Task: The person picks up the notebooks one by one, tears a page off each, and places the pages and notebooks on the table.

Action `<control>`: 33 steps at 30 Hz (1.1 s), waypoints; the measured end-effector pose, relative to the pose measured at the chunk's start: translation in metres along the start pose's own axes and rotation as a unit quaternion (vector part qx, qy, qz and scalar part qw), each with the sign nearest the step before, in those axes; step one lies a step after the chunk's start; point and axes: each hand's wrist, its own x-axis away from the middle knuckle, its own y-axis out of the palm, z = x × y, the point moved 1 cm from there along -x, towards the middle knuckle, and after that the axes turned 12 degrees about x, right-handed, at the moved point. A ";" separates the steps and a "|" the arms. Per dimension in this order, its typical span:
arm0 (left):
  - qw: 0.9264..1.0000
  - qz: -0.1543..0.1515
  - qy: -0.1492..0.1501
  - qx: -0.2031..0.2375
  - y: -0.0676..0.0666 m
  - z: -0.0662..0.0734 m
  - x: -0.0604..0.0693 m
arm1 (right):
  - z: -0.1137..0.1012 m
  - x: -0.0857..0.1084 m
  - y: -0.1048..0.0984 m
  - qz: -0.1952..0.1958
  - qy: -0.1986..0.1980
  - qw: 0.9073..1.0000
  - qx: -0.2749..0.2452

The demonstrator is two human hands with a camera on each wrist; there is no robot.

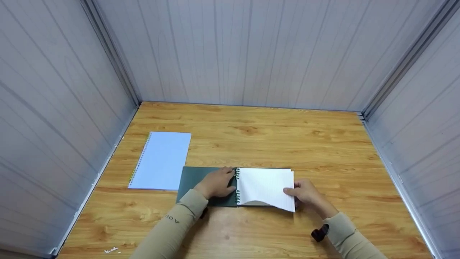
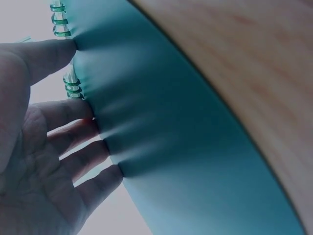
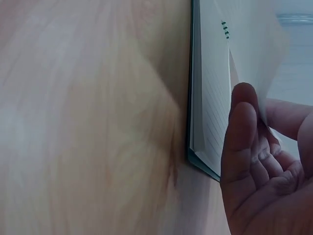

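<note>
A spiral notebook lies open on the wooden table, its dark green cover (image 1: 190, 178) folded out to the left and its lined pages to the right of a green coil (image 1: 237, 196). On the cover beside the coil rests my left hand (image 1: 216, 182); in the left wrist view its spread fingertips press on the green surface (image 2: 161, 107). My right hand (image 1: 307, 192) pinches the right edge of a white page (image 1: 264, 185) between thumb and fingers. That page is lifted and bowed at its near edge. In the right wrist view more sheets (image 3: 210, 112) lie under it.
A second spiral notebook with a pale blue-white face (image 1: 163, 162) lies left of the green one, near its cover. Small white scraps (image 1: 111, 249) are at the table's front left. Grey panel walls (image 1: 233, 54) enclose the table (image 1: 323, 144) at the back and both sides.
</note>
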 end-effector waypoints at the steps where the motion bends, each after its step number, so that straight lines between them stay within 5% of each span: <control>1: 1.000 0.000 0.000 0.000 0.000 0.001 0.000 | 0.000 0.001 0.001 -0.001 0.002 1.000 0.004; 16: 1.000 -0.003 0.002 -0.004 -0.001 0.001 -0.001 | 0.006 0.008 0.004 -0.043 -0.078 0.996 0.025; 33: 1.000 -0.004 0.006 0.011 -0.001 -0.002 0.000 | 0.006 0.011 -0.006 -0.098 -0.119 0.988 0.001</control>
